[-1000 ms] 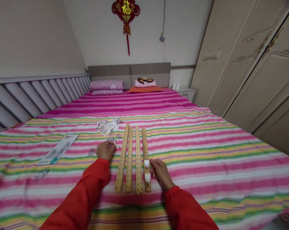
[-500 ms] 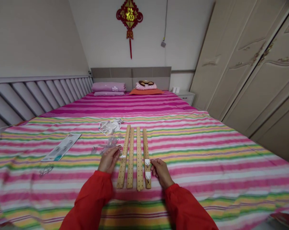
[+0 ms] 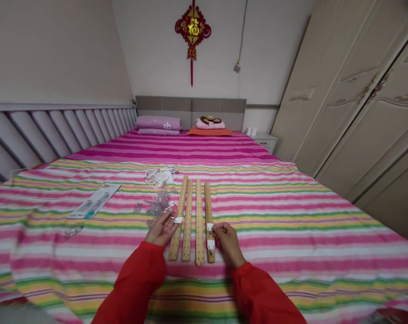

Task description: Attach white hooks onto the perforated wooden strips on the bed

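Note:
Four slim wooden strips with rows of small holes lie side by side, among them the leftmost strip (image 3: 174, 245) and the rightmost strip (image 3: 208, 198). My left hand (image 3: 161, 230) is turned palm up, with a white hook (image 3: 178, 220) at its fingertips over the leftmost strip. On the rightmost strip, my right hand (image 3: 226, 234) pinches the edge of an upper white hook (image 3: 210, 227). A lower white hook (image 3: 211, 245) lies on the same strip, closer to me. Beyond my left hand is a pile of clear hooks (image 3: 159, 202).
White hooks and pieces (image 3: 160, 176) are heaped past the clear ones. A flat package (image 3: 94, 201) and a small wire bundle (image 3: 74, 230) lie to the left on the striped bedspread (image 3: 274, 216). A rail (image 3: 55, 132) borders the bed; a wardrobe (image 3: 346, 112) stands right.
My left hand has turned palm up, and the white hook by its fingertips shows more fully. My right hand stays at the upper hook. The whole view has shifted slightly.

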`<state>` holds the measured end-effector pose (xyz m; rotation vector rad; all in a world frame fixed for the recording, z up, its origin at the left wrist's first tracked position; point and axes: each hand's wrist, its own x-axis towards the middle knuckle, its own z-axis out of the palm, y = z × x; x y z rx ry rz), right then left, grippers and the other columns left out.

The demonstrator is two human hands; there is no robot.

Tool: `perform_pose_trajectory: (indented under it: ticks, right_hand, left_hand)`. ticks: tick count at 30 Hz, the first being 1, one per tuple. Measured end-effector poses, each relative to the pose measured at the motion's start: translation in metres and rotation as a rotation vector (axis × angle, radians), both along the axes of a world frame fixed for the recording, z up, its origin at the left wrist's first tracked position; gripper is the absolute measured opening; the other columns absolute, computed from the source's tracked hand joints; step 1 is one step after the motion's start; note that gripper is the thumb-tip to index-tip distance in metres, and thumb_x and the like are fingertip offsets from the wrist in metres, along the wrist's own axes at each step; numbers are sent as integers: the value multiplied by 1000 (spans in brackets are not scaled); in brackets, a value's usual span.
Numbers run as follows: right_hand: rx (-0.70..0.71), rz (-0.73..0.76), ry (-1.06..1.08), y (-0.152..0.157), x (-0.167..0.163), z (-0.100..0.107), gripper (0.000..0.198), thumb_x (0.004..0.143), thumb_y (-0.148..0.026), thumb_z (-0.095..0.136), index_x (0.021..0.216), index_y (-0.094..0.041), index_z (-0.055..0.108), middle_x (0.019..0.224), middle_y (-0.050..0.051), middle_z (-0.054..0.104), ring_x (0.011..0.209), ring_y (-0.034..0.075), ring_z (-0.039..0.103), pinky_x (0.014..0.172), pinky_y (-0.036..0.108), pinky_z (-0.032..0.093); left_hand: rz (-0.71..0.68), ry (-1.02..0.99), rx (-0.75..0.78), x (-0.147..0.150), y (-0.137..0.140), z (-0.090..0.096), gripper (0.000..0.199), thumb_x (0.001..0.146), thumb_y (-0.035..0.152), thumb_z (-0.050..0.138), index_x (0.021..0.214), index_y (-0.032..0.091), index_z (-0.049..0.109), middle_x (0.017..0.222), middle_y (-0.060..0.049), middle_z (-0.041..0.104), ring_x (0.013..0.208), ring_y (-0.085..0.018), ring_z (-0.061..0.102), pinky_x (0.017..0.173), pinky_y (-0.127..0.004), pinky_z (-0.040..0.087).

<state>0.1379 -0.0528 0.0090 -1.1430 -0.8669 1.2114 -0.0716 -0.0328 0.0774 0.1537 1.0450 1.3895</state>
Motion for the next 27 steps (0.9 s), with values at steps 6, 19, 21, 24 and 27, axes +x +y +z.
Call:
perform_pose_trajectory:
  ticks: [6, 19, 21, 24, 27]
  right_hand:
    - [371, 102, -331, -15, -40, 31, 34, 64, -18, 70, 97, -22, 68, 91, 4, 61, 64, 13, 55, 59, 25, 48]
    - [642, 193, -511, -25, -65, 44, 24, 80, -9, 52, 89, -24, 70, 95, 7, 65, 94, 20, 60, 83, 33, 48]
    - [542, 180, -438, -24, -66, 42, 16, 79, -15, 56, 86, -22, 69, 89, 6, 66, 86, 19, 61, 77, 31, 49]
    - [282, 202, -199, -22, -64, 38, 11, 74, -29, 65, 81, -20, 66, 71, 2, 65, 67, 17, 62, 61, 27, 50]
    - [87, 251, 28, -21, -57, 38, 26, 64, -39, 74, 75, -18, 63, 58, -1, 63, 54, 15, 61, 53, 25, 49]
  left_hand:
    - [-108, 2, 57, 14, -10, -6, 8, 81, 12, 57, 79, 18, 62, 96, -9, 69, 103, -19, 64, 86, -29, 54]
    - [-140, 202, 186, 10, -16, -25, 5, 73, 21, 65, 78, 20, 63, 89, -9, 70, 95, -21, 66, 83, -33, 54]
    - [-58, 299, 221, 4, -12, -28, 11, 68, 24, 69, 75, 18, 63, 80, -7, 70, 84, -18, 67, 79, -31, 54]
    - [46, 603, 257, -9, -5, -33, 16, 62, 26, 71, 70, 16, 62, 67, -2, 66, 69, -15, 65, 72, -29, 52]
    - [-10, 1066, 334, -23, 0, -38, 12, 64, 27, 65, 70, 17, 62, 67, -2, 66, 68, -18, 64, 70, -32, 50]
